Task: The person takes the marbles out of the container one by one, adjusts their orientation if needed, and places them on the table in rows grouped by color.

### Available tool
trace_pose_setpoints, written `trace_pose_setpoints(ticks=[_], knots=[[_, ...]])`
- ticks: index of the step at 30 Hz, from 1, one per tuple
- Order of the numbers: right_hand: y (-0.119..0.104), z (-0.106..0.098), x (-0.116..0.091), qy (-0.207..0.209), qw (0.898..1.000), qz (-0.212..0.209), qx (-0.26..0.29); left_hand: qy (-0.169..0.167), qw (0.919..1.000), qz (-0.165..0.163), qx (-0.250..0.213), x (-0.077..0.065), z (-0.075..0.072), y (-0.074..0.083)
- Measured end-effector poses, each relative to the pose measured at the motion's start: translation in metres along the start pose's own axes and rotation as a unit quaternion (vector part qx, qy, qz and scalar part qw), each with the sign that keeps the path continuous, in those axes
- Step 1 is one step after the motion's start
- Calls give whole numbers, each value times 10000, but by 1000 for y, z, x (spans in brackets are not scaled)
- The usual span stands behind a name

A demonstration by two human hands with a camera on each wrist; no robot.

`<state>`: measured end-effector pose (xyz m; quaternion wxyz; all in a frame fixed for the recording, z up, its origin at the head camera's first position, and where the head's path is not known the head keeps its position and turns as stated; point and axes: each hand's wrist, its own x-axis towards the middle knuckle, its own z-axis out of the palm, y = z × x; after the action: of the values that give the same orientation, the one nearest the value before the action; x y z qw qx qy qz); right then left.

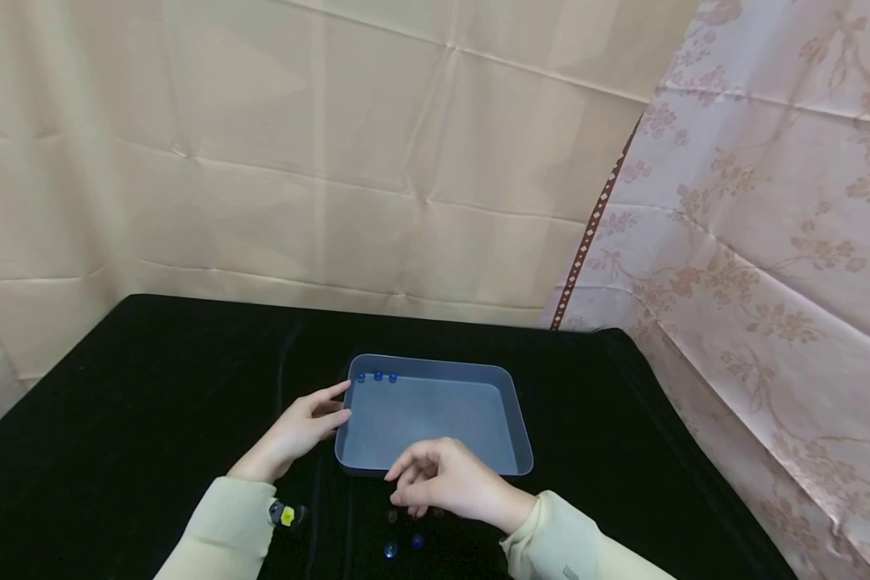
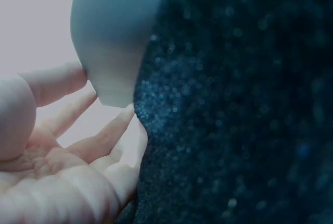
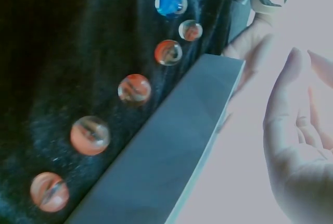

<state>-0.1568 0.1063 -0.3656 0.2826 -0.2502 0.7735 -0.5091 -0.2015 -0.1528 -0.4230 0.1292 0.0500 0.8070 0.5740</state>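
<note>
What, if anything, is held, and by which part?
Left hand holds the tray by its left edge; can't tell whether the right hand holds anything.

The left hand (image 1: 300, 428) has its fingers extended, the thumb apart from the index finger. The right hand (image 1: 455, 483) shows loosely bent fingers. Both forearms (image 1: 221, 528) angle inward.

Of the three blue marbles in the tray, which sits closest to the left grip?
The leftmost blue marble, in the far-left corner of the tray. The middle one and rightmost one lie progressively farther from the left grip.
</note>
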Motion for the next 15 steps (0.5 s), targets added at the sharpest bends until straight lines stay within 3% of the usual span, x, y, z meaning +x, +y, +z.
trace_pose_setpoints(ticks=[15], knots=[[-6, 1, 16, 41, 9999, -101, 129, -25, 10000, -17, -80, -2, 0, 1]])
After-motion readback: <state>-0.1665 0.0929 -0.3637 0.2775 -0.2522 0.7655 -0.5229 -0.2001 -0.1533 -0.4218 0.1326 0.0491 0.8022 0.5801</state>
